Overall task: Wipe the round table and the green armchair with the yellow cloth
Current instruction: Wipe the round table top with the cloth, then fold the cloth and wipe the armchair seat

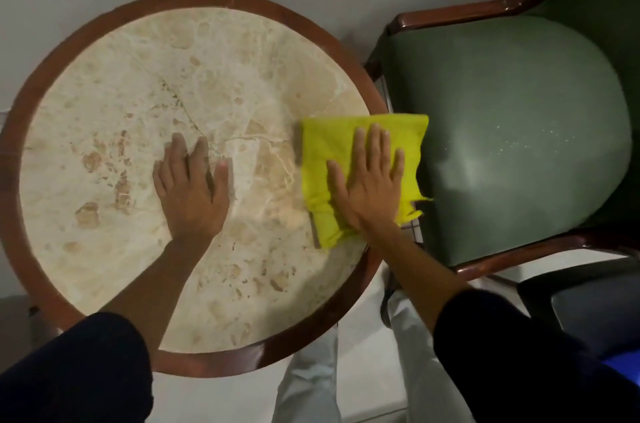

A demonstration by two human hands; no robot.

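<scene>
The round table (pixel 104 118) has a beige marble top and a dark wooden rim. The folded yellow cloth (pixel 325 152) lies flat at the table's right edge, and its right side hangs over the rim toward the chair. My right hand (pixel 370 180) presses flat on the cloth with fingers spread. My left hand (pixel 190 187) rests palm down on the bare marble near the table's middle. The green armchair (pixel 519 132) stands just right of the table, its seat cushion dotted with pale specks.
The chair's dark wooden armrests (pixel 450 12) curve around the seat. A pale wall is behind the table. White floor tiles and my light trouser legs (pixel 311 388) show below the table. A dark object (pixel 581 305) sits at the lower right.
</scene>
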